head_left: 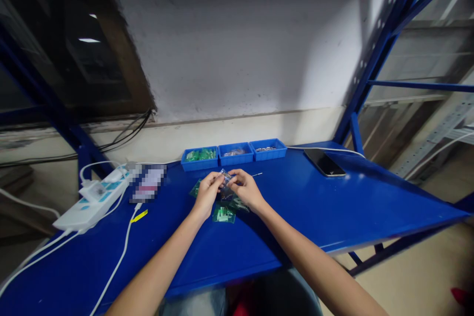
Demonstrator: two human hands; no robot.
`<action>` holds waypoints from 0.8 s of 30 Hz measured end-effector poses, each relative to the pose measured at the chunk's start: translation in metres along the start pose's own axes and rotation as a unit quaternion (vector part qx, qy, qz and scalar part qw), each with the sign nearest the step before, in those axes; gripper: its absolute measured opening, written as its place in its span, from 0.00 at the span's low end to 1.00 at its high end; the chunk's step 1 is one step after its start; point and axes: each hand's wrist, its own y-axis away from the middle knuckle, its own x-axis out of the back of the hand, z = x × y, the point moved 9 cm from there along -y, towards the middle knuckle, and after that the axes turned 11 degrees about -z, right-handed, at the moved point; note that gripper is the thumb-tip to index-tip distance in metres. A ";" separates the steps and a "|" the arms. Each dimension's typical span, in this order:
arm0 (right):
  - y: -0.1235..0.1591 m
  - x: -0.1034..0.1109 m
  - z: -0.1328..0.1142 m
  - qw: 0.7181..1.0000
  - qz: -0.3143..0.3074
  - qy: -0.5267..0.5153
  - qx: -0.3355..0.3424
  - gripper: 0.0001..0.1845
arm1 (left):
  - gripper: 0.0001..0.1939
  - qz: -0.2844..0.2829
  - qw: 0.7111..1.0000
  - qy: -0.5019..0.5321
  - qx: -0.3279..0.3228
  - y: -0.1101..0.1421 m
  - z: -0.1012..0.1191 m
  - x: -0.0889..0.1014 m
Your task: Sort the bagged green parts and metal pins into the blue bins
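Note:
My left hand [208,191] and my right hand [246,189] pinch a small clear plastic bag [226,177] between them, above the middle of the blue table [296,212]. What is inside the bag is too small to make out. Beneath and around my hands lie several small packets: a green packet [224,214] close to me, another green packet [195,188] by my left hand, and one partly covered packet [240,204] under my right hand. A thin metal rod [257,174] rests just beyond my right fingers.
Three blue bins stand along the wall: the left bin [200,164] with green packets, the middle bin [236,160] with clear bags, the right bin [269,154] with metal pieces. A phone [326,163] lies right; a power strip [89,207], white cable [126,247] and pixelated object [148,182] are left.

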 end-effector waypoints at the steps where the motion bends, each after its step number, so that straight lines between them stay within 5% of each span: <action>1: 0.001 0.000 0.001 1.000 0.002 -0.006 -0.006 0.16 | 0.12 -0.002 1.000 -0.007 -0.007 -0.001 0.001 0.000; 8: 0.002 -0.010 0.001 0.999 -0.040 -0.002 -0.018 0.10 | 0.12 0.025 0.997 -0.057 -0.047 -0.003 0.005 0.006; 17: 0.004 0.006 -0.005 0.997 0.040 0.058 0.008 0.12 | 0.09 -0.011 0.994 -0.094 -0.062 0.000 0.019 0.003; 24: 0.002 0.004 -0.007 0.998 0.010 0.057 0.005 0.13 | 0.13 -0.022 0.981 -0.175 -0.078 -0.005 0.019 0.012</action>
